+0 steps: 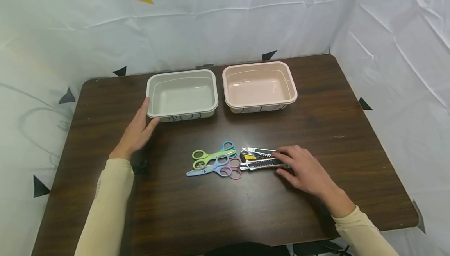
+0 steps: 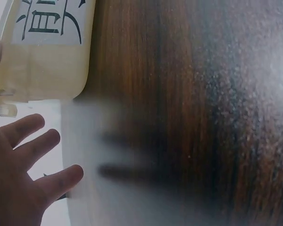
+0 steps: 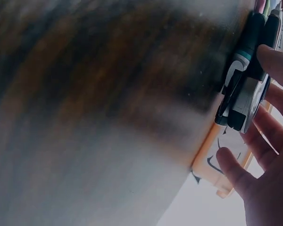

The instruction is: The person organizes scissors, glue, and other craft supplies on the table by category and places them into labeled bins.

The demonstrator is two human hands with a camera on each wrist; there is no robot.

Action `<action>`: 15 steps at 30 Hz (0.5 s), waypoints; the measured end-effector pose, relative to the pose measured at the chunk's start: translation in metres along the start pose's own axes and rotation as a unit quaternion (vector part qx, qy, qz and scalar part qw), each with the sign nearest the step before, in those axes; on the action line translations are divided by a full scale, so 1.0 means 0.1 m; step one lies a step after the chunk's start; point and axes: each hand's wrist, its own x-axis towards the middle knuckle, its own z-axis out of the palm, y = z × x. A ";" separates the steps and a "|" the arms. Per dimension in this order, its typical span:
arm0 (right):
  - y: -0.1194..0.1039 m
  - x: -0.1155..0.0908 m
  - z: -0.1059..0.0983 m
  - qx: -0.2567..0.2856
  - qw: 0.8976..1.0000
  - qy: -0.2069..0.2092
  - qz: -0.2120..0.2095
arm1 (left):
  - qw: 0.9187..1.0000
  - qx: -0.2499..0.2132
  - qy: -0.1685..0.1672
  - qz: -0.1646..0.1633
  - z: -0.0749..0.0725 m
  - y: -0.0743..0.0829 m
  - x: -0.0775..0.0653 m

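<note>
My left hand (image 1: 135,133) is at the near left corner of the pale green bin (image 1: 181,113), its thumb by the front rim and its fingers along the left side. In the left wrist view those fingers (image 2: 42,146) are spread and fairly straight. My right hand (image 1: 306,170) reaches over a small pile of utility knives (image 1: 261,163), fingertips right at their right ends. The right wrist view shows the knives (image 3: 247,89) close by, with the thumb over them and the other fingers apart. Left of the knives lie several scissors (image 1: 212,163) in green, blue and pink, overlapping.
A pink bin (image 1: 260,105) stands right of the green one; both have dark lettering on their front walls. All rest on a dark wood table (image 1: 197,217). White sheeting (image 1: 225,33) with yellow and black triangles hangs behind and at the sides.
</note>
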 end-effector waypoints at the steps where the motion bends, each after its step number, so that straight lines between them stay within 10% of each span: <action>1: 0.00 0.00 0.00 -0.003 1.000 -0.001 0.003 | 1.000 -0.002 0.002 -0.001 0.01 0.00 0.00; 15: -0.03 -0.02 -0.01 -0.011 1.000 -0.014 0.016 | 0.999 -0.030 -0.007 -0.040 0.03 0.06 0.00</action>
